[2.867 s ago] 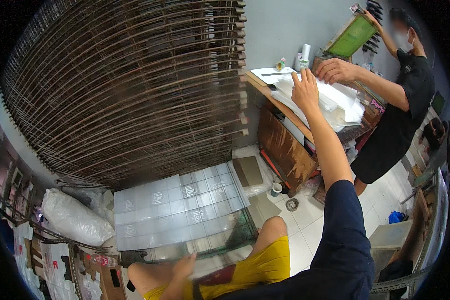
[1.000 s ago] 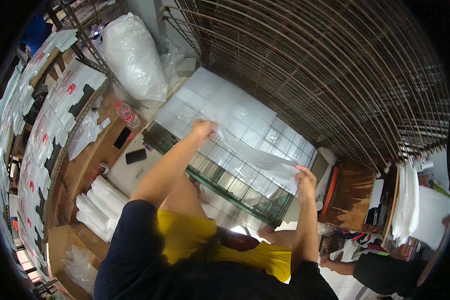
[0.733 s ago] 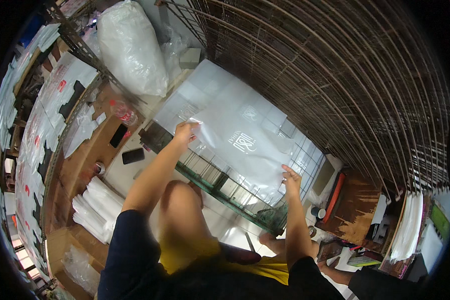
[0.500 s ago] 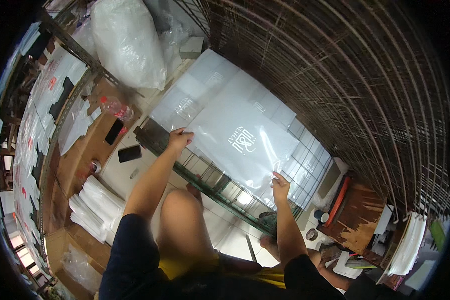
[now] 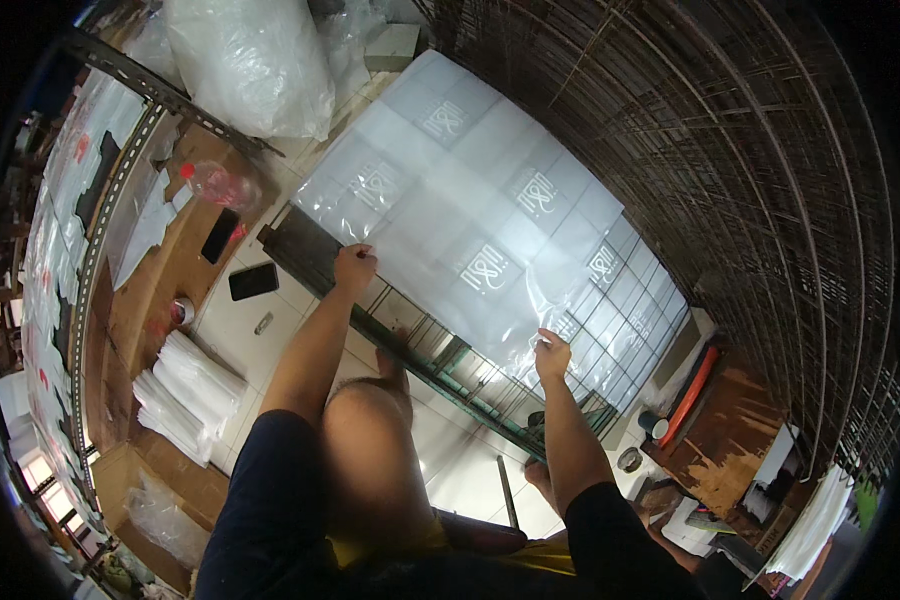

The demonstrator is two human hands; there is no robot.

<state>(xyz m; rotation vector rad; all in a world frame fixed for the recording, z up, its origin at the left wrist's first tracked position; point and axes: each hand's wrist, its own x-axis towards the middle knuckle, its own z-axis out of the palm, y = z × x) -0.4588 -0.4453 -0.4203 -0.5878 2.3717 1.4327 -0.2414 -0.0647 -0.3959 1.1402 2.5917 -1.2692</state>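
A clear plastic sheet [image 5: 483, 268] with a white printed mark lies over the near side of a low wire rack [image 5: 425, 372], among other printed sheets [image 5: 536, 192], its near edge between our two hands. Our left hand [image 5: 356, 265] has its fingers curled closed at the near left corner, apparently pinching the film; our right hand [image 5: 552, 355] nips the near right corner between thumb and forefinger, with no gap that we can make out. The film puckers and shines beside the right hand, so we judge that an even, gentle pull from both corners would serve best, drawing out the creases without stretching it. We would keep our fingertips on the plain margin, clear of the white mark, and let both corners go together so that neither drags. Whether the sheet's far edge overlaps its neighbours, we cannot tell. Beyond the rack rise tiered wire frames [image 5: 740, 130]; a dark phone [image 5: 253, 282] lies on the tiles to our left, near white plastic bundles [image 5: 188, 388].
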